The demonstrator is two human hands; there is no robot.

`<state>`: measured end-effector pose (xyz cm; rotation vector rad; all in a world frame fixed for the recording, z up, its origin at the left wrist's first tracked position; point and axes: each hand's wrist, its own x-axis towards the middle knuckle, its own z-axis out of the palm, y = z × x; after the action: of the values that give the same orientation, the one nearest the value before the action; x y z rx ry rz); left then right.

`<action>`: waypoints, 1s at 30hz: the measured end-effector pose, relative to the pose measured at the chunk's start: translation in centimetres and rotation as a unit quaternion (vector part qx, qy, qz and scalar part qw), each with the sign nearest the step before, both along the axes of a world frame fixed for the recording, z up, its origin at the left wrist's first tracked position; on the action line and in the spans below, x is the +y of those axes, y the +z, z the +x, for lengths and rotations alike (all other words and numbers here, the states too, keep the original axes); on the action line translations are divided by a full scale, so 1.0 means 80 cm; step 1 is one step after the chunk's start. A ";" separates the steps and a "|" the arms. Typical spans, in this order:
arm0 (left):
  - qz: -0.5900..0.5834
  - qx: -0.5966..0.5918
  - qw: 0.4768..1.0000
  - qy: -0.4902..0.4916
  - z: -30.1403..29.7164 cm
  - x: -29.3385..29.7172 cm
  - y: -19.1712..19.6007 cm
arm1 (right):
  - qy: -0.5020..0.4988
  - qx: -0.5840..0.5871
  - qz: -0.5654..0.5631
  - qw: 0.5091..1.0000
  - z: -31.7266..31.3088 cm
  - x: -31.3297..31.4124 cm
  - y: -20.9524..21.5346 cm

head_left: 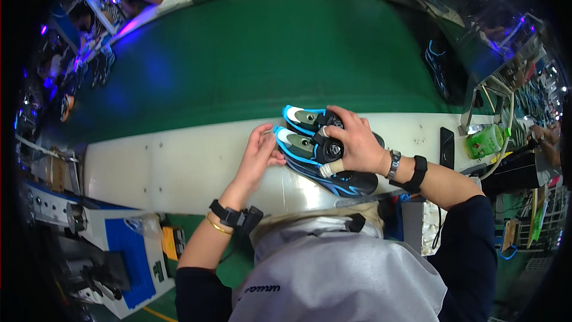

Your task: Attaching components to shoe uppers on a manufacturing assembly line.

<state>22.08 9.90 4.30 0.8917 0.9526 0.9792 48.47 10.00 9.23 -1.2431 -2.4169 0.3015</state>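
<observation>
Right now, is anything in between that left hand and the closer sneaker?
Nothing visible stands between the left hand and the nearer black-and-blue sneaker. That hand is right by the sneaker's left end; I can't tell if they touch. The right hand is over the sneaker's middle, outside that gap.

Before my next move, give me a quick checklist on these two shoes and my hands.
1. Black shoes with bright-blue edging and grey-green panels side by side: ok.
2. Both blue-edged ends facing left: ok.
3. Right hand on the shoes: ok, spanning both.
4. Left hand touching the blue-edged ends: cannot tell; fingertips are right beside them.
5. Flat black rectangular object clear of the shoes: ok, lying to their right.
6. Shoe bottoms clean: cannot tell, hidden.
</observation>
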 end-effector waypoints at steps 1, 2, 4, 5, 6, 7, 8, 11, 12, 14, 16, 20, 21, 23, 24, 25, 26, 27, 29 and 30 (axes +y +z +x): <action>0.013 0.002 1.000 -0.005 -0.004 0.000 0.002 | -0.024 -0.002 -0.016 1.000 0.000 0.003 0.000; 0.055 0.037 0.998 0.004 -0.009 -0.001 0.003 | -0.028 0.001 -0.005 1.000 0.002 0.011 -0.003; 0.167 0.170 0.971 -0.016 -0.028 -0.008 -0.009 | -0.100 0.042 -0.070 0.992 0.008 0.027 -0.007; 0.234 0.266 0.934 -0.045 -0.045 -0.008 -0.023 | -0.131 0.053 -0.116 0.983 0.010 0.041 -0.003; 0.300 0.382 0.871 -0.066 -0.056 -0.013 -0.015 | -0.159 0.052 -0.140 0.976 0.016 0.057 -0.002; 0.362 0.489 0.789 -0.082 -0.067 -0.021 0.002 | -0.183 0.046 -0.146 0.971 0.020 0.074 0.003; 0.367 0.538 0.756 -0.069 -0.079 -0.031 0.005 | -0.204 0.039 -0.151 0.967 0.022 0.092 0.008; 0.302 0.626 0.716 -0.063 -0.116 -0.054 -0.002 | -0.260 0.030 -0.155 0.953 0.024 0.164 0.009; 0.307 0.625 0.715 -0.066 -0.124 -0.058 -0.008 | -0.274 0.034 -0.155 0.948 0.025 0.193 0.009; 0.262 0.656 0.704 -0.071 -0.135 -0.058 -0.022 | -0.325 0.055 -0.152 0.932 0.029 0.253 0.012; 0.255 0.666 0.695 -0.088 -0.133 -0.054 -0.029 | -0.359 0.035 -0.169 0.917 0.034 0.333 0.014; 0.224 0.713 0.656 -0.109 -0.139 -0.060 -0.042 | -0.414 0.069 -0.123 0.899 0.013 0.485 -0.001; 0.238 0.708 0.653 -0.127 -0.138 -0.057 -0.041 | -0.392 0.115 -0.112 0.906 0.021 0.507 -0.010; 0.229 0.697 0.668 -0.121 -0.137 -0.061 -0.035 | -0.367 0.082 -0.142 0.916 0.027 0.504 -0.002; 0.235 0.693 0.668 -0.133 -0.136 -0.059 -0.032 | -0.354 0.061 -0.154 0.921 0.042 0.505 -0.010; 0.230 0.693 0.671 -0.128 -0.133 -0.060 -0.029 | -0.354 0.050 -0.137 0.924 0.059 0.500 -0.025; 0.224 0.694 0.674 -0.120 -0.130 -0.062 -0.028 | -0.352 0.040 -0.118 0.928 0.078 0.489 -0.041; 0.228 0.693 0.673 -0.122 -0.128 -0.063 -0.028 | -0.355 0.044 -0.103 0.928 0.115 0.478 -0.062; 0.248 0.695 0.662 -0.134 -0.135 -0.062 -0.030 | -0.389 0.033 -0.089 0.916 0.188 0.444 -0.087; 0.243 0.700 0.659 -0.130 -0.137 -0.062 -0.028 | -0.415 0.033 -0.092 0.905 0.213 0.422 -0.088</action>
<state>11.15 4.94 2.06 2.3168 1.7646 0.0685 65.51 43.79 2.16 -2.1533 -1.6128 0.3001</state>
